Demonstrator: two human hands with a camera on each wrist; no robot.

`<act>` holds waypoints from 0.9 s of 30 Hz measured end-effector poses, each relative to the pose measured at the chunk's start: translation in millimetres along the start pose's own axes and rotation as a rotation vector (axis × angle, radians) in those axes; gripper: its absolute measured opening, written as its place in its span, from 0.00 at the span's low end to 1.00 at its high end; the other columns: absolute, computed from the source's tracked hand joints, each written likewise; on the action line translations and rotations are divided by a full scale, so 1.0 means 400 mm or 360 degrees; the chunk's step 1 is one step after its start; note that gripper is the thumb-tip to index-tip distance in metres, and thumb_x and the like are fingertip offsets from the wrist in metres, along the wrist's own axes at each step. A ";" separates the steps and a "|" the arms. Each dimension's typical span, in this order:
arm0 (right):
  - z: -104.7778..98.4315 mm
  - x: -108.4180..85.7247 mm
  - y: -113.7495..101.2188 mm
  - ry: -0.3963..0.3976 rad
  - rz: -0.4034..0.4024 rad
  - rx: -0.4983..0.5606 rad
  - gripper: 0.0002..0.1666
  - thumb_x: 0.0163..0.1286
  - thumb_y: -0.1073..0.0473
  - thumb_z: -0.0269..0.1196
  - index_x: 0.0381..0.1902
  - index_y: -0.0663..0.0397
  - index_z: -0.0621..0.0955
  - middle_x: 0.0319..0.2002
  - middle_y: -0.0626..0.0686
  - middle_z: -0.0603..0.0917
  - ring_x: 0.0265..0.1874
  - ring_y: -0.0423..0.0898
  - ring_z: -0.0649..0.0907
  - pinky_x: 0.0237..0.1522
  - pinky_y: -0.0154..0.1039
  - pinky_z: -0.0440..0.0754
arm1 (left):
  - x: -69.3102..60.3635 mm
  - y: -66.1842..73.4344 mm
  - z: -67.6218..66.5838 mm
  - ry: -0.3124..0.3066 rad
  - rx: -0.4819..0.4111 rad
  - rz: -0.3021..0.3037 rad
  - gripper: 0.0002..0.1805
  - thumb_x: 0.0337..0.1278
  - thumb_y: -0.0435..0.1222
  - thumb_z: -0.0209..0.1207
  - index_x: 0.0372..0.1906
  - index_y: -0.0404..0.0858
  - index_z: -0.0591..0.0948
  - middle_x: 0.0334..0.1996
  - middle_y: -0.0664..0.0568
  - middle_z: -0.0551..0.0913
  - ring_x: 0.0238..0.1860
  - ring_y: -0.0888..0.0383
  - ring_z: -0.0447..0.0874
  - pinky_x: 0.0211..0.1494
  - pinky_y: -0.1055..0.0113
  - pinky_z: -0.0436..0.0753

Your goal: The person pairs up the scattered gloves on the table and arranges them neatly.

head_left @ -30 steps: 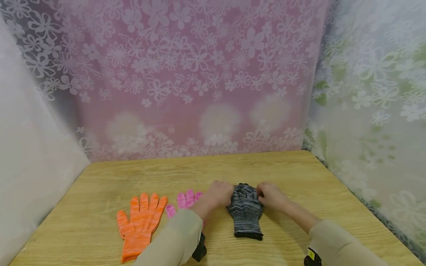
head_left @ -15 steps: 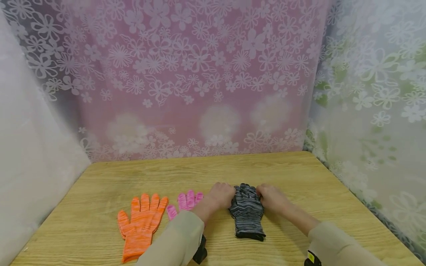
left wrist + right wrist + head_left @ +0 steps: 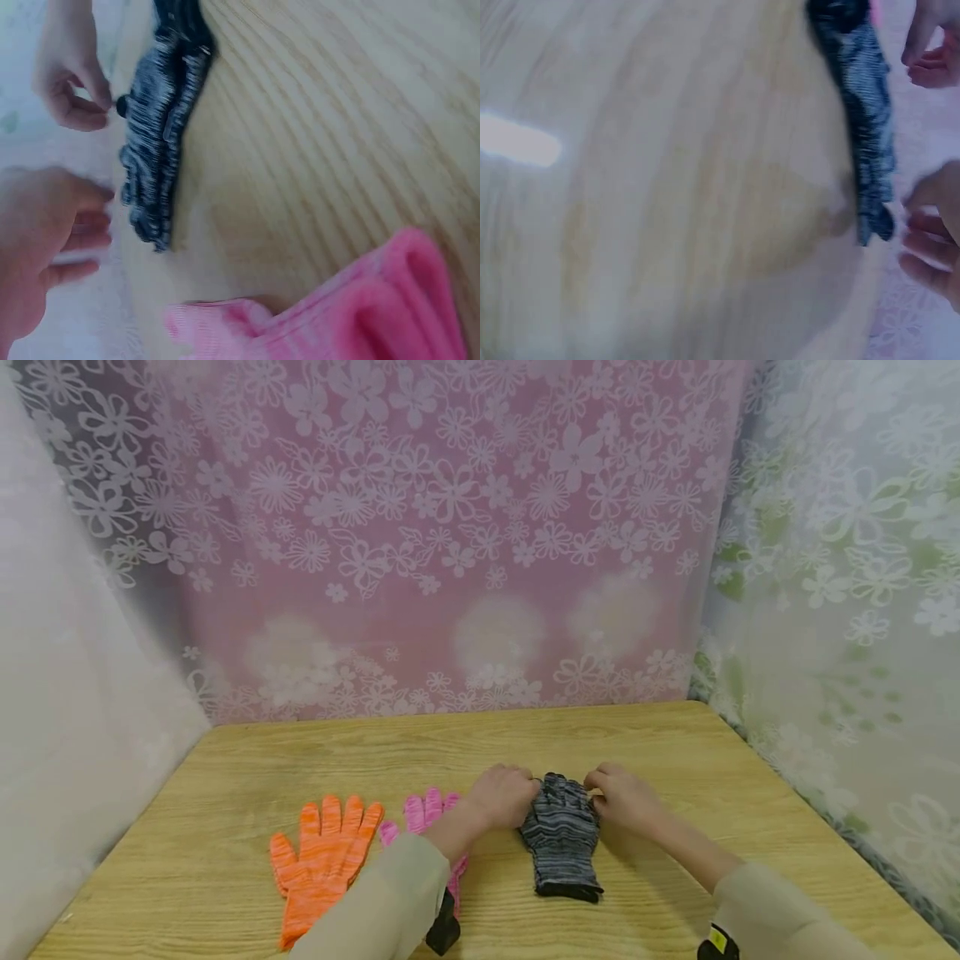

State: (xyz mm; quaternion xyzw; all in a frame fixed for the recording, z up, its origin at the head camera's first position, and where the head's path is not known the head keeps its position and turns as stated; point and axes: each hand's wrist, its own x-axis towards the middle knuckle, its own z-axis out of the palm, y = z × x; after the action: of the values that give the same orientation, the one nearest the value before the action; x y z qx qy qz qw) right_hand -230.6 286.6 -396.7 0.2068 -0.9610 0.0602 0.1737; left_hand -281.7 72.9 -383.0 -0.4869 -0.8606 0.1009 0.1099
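Observation:
A grey-and-black striped knit glove [image 3: 564, 839] lies on the table between my hands, its fingers pointing away and its black-edged cuff toward me. In the left wrist view, the glove [image 3: 154, 124] looks thick and layered. My left hand [image 3: 501, 797] is beside its upper left side, fingers loosely bent and, in the left wrist view, apart from the knit. At its upper right, my right hand [image 3: 626, 797] holds nothing, its relaxed fingers a little off the glove in the right wrist view. A pink glove [image 3: 423, 810] is partly hidden under my left forearm.
An orange glove [image 3: 324, 860] lies flat at the left, its cuff partly behind my left sleeve [image 3: 378, 902]. The wooden table [image 3: 450, 743] ends at a pink flowered curtain [image 3: 420, 610]. Pale sheets hang along both sides.
My right hand has come away from the glove's edge, its fingers loosening. My left hand has shifted slightly, and the glove's fingers have spread out more than a second ago.

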 end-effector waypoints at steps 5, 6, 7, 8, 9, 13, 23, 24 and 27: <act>-0.029 -0.004 0.001 -0.0231 -0.0121 0.0053 0.07 0.54 0.60 0.69 0.31 0.51 0.82 0.29 0.46 0.76 0.25 0.40 0.76 0.24 0.33 0.73 | -0.013 0.023 -0.029 -0.0082 -0.0023 0.0371 0.05 0.61 0.40 0.55 0.37 0.52 0.82 0.30 0.61 0.75 0.29 0.66 0.71 0.33 0.74 0.70; -0.027 -0.005 0.003 -0.0272 -0.0138 0.0052 0.07 0.54 0.59 0.69 0.32 0.50 0.82 0.30 0.46 0.76 0.25 0.40 0.76 0.24 0.34 0.73 | -0.016 0.031 -0.028 -0.0116 -0.0020 0.0410 0.06 0.61 0.41 0.56 0.38 0.53 0.82 0.31 0.62 0.75 0.30 0.66 0.71 0.34 0.75 0.71; -0.025 -0.006 0.002 -0.0311 -0.0146 0.0048 0.08 0.54 0.58 0.69 0.32 0.49 0.82 0.30 0.46 0.76 0.26 0.41 0.77 0.24 0.35 0.73 | -0.019 0.039 -0.026 -0.0152 -0.0011 0.0431 0.06 0.61 0.42 0.56 0.39 0.53 0.82 0.32 0.62 0.76 0.31 0.66 0.71 0.35 0.75 0.71; -0.020 -0.007 0.003 -0.0342 -0.0158 0.0049 0.08 0.54 0.57 0.69 0.33 0.48 0.82 0.31 0.46 0.76 0.26 0.41 0.76 0.24 0.35 0.73 | -0.023 0.047 -0.022 -0.0177 -0.0012 0.0436 0.06 0.61 0.43 0.56 0.40 0.54 0.81 0.33 0.62 0.75 0.32 0.66 0.72 0.36 0.74 0.72; -0.015 -0.008 0.003 -0.0358 -0.0173 0.0046 0.08 0.54 0.56 0.69 0.33 0.48 0.83 0.31 0.46 0.76 0.26 0.41 0.76 0.25 0.35 0.73 | -0.026 0.053 -0.015 -0.0185 -0.0012 0.0441 0.06 0.61 0.43 0.56 0.41 0.54 0.81 0.34 0.62 0.76 0.33 0.66 0.73 0.38 0.74 0.73; -0.001 -0.014 -0.002 -0.0371 -0.0214 0.0106 0.09 0.54 0.58 0.68 0.35 0.49 0.83 0.31 0.46 0.75 0.27 0.40 0.74 0.27 0.36 0.73 | -0.039 0.071 -0.002 -0.0163 0.0029 0.0420 0.06 0.60 0.45 0.57 0.41 0.54 0.81 0.34 0.61 0.75 0.33 0.66 0.73 0.38 0.73 0.73; -0.003 -0.008 -0.010 -0.0412 -0.0277 0.0159 0.11 0.55 0.60 0.68 0.38 0.50 0.82 0.36 0.47 0.76 0.34 0.45 0.77 0.33 0.40 0.76 | -0.056 0.074 -0.010 -0.0163 0.0032 0.0403 0.06 0.60 0.45 0.57 0.39 0.53 0.81 0.31 0.61 0.73 0.29 0.66 0.70 0.33 0.74 0.71; -0.004 -0.009 -0.009 -0.0414 -0.0290 0.0161 0.11 0.55 0.60 0.68 0.38 0.50 0.82 0.36 0.47 0.76 0.35 0.46 0.78 0.34 0.41 0.76 | -0.057 0.074 -0.010 -0.0169 0.0027 0.0405 0.06 0.60 0.46 0.57 0.39 0.53 0.80 0.31 0.61 0.73 0.29 0.66 0.70 0.33 0.74 0.71; -0.003 -0.009 -0.007 -0.0414 -0.0319 0.0144 0.11 0.56 0.59 0.68 0.38 0.49 0.82 0.36 0.47 0.76 0.35 0.45 0.78 0.34 0.40 0.76 | -0.062 0.073 -0.011 -0.0182 0.0023 0.0414 0.07 0.60 0.46 0.57 0.40 0.53 0.80 0.32 0.61 0.74 0.30 0.66 0.71 0.34 0.74 0.71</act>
State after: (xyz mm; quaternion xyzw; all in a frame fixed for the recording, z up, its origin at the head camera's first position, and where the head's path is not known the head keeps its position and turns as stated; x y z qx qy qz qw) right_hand -225.8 285.5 -396.8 0.3153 -0.9462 0.0584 0.0436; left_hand -244.2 66.6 -389.0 -0.5870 -0.7944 0.1480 0.0500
